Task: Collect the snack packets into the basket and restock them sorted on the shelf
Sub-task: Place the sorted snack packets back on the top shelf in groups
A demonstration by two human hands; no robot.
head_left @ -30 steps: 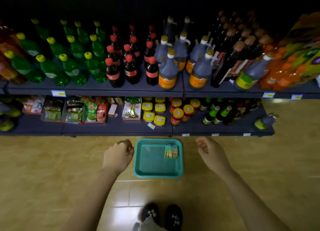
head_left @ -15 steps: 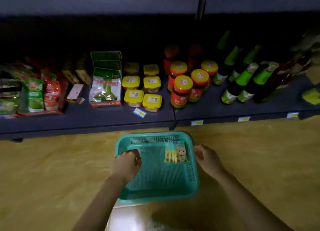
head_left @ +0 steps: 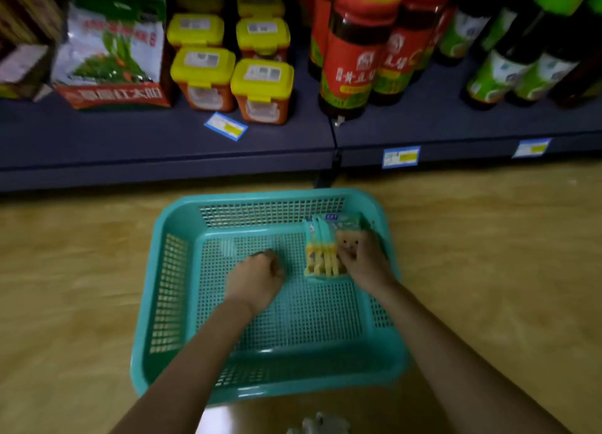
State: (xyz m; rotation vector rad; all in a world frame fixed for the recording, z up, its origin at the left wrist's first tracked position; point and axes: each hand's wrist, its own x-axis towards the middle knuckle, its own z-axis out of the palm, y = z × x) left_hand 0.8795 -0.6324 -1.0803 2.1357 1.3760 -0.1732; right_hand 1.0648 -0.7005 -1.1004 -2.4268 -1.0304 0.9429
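— Where did the snack packet lie?
— In the far right corner of the basket, its long axis running from the near rim toward the shelf beyond the basket.
— Which hand was nearer?
— The right hand. It sat at the packet's right edge with its fingers curled onto it, seemingly gripping, though blur softened the detail. The left hand hovered over the basket's middle, just left of the packet, fingers balled together, with nothing visible in them.

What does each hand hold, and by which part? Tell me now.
The right hand grips the snack packet by its right edge, inside the basket. The left hand is curled, holding nothing.
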